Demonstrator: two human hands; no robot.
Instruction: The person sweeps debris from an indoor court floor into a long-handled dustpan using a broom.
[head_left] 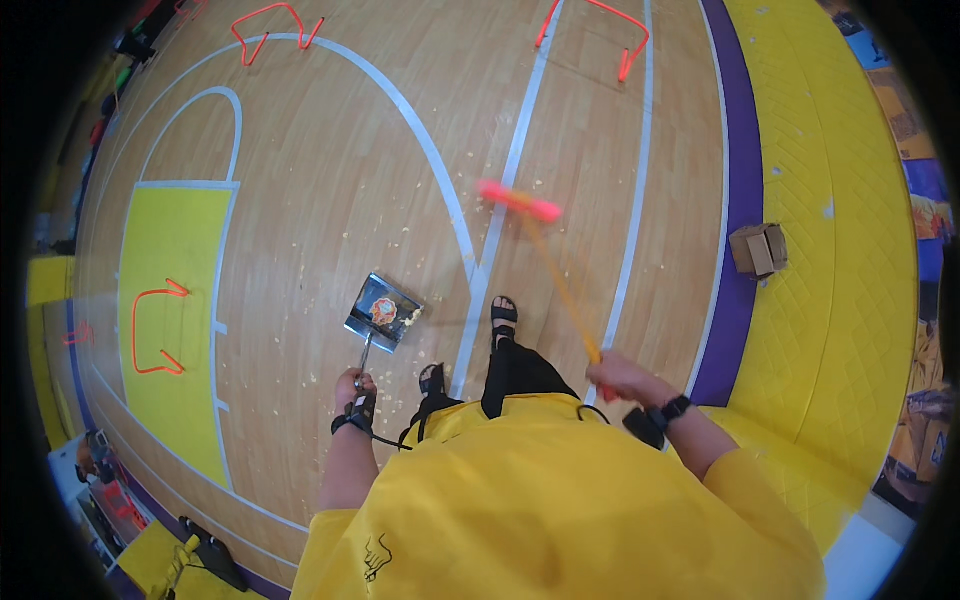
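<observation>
**Broom and dustpan over a crumb-strewn gym floor**

The left hand (352, 386) is closed around the thin handle of a metal dustpan (383, 311), whose pan sits on the wooden floor (320, 170) ahead of the person's sandalled feet. The right hand (618, 376) grips the orange stick of a broom (520, 202), its pink head blurred farther out, near a white court line. Pale crumbs (425, 232) lie scattered about the dustpan. A small cardboard box (758, 248) rests at the purple border.

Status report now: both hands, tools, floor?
Left hand grips metal dustpan. Right hand grips pink-headed orange broom. Crumbs scattered on wooden floor.
</observation>
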